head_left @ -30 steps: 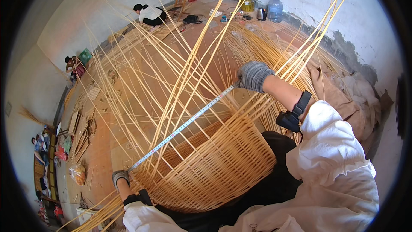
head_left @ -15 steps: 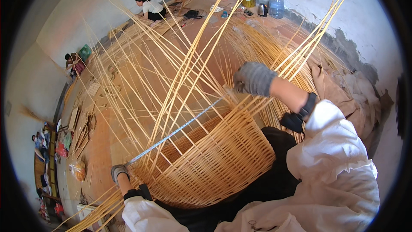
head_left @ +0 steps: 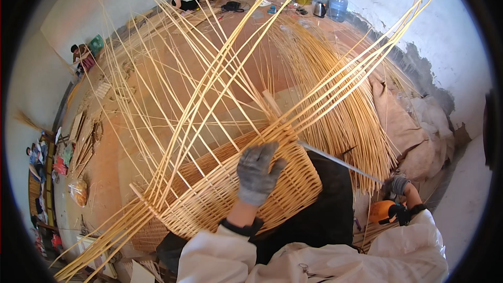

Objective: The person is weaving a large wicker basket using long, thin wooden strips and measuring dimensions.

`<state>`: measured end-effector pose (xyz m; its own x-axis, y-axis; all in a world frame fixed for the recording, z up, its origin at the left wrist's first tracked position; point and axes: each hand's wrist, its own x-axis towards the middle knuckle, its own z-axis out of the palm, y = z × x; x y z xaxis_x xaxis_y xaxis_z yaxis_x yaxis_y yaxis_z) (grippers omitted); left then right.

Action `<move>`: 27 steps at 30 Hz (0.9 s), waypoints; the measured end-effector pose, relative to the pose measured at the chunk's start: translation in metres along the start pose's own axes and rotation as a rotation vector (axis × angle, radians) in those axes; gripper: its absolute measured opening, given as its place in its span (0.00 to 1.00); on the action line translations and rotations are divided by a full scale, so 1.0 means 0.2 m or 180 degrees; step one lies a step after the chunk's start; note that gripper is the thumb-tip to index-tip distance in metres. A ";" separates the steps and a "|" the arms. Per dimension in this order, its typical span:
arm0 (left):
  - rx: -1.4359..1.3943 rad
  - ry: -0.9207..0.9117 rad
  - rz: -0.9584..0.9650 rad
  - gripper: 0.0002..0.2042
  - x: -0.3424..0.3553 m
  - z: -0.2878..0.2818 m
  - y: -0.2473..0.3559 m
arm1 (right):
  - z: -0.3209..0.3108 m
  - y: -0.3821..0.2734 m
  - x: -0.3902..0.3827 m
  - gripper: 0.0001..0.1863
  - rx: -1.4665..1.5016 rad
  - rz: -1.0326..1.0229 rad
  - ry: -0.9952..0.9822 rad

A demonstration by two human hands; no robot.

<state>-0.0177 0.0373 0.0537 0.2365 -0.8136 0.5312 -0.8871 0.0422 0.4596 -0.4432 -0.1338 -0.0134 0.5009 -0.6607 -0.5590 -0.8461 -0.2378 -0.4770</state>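
A woven wicker basket (head_left: pixel 293 170) with long rods standing up from its rim rests tilted across my lap. My left hand (head_left: pixel 257 174), in a grey glove, lies against the basket's near wall just below the rim. Its fingers point upward and its thumb is spread, with nothing held. At the far right, my right hand (head_left: pixel 396 186), also gloved, is closed at the end of a measuring tape (head_left: pixel 340 161). The pale strip runs from beside the basket's right corner to that hand. Below the right hand sits an orange rounded object (head_left: pixel 381 211), partly covered by my wrist.
A big bundle of loose rods (head_left: pixel 335 89) lies to the right, beside brown cloth (head_left: pixel 403 120). Rods from the basket stick out far left and right. Two people work by the far wall. A kettle (head_left: pixel 319 9) and a blue water bottle (head_left: pixel 337 6) stand at the back.
The tape no longer stretches along the basket's length; it now lies right of the basket. My right hand moved down and right, my left from the left end to the near wall.
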 end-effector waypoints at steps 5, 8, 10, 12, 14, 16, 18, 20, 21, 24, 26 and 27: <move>0.0697 0.0151 -0.0446 0.42 0.17 0.23 0.04 | -0.09 -0.31 0.08 0.25 0.0231 -0.0911 0.0986; 0.1099 0.0271 -0.0728 0.45 0.15 0.30 0.05 | -0.07 -1.03 0.39 0.26 0.3189 -0.1891 0.1194; 0.1209 0.0503 -0.0769 0.44 0.19 0.36 0.09 | -0.13 -1.28 0.55 0.26 0.4019 -0.2879 0.0688; 0.0836 0.0736 -0.0718 0.38 0.18 0.40 0.07 | -0.07 -1.34 0.60 0.19 0.4864 -0.2640 0.0779; 0.0845 0.0431 -0.0833 0.35 0.17 0.43 0.09 | 0.02 -1.28 0.62 0.17 0.5429 -0.2726 0.0701; 0.0809 0.0369 -0.0748 0.28 0.18 0.40 0.07 | 0.05 -1.27 0.64 0.12 0.5558 -0.2633 0.0876; 0.0767 0.0506 -0.0688 0.26 0.17 0.34 0.03 | 0.06 -1.22 0.72 0.10 0.5425 -0.1969 0.1109; 0.0308 0.0843 -0.0924 0.20 0.18 0.38 -0.04 | 0.08 -1.29 0.68 0.08 0.5548 -0.2221 0.0932; -0.0002 0.1151 -0.1181 0.18 0.24 0.35 0.02 | 0.07 -1.27 0.69 0.07 0.5530 -0.2591 0.0703; 0.0317 -0.0518 -0.2303 0.21 0.42 0.35 0.12 | 0.05 -1.28 0.49 0.15 0.5253 -0.2788 0.0356; 0.0286 -0.0327 -0.2275 0.23 0.41 0.32 0.12 | 0.23 -1.05 0.55 0.27 0.3220 -0.2582 -0.0189; 0.0234 -0.0212 -0.2326 0.22 0.38 0.30 0.16 | 0.37 -0.89 0.62 0.33 0.1913 -0.2466 -0.0361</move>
<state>-0.0523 -0.0579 0.0661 0.7549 -0.6529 0.0622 -0.5372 -0.5612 0.6296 -0.2172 -0.1202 -0.0471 0.9185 -0.3954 0.0066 -0.0592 -0.1540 -0.9863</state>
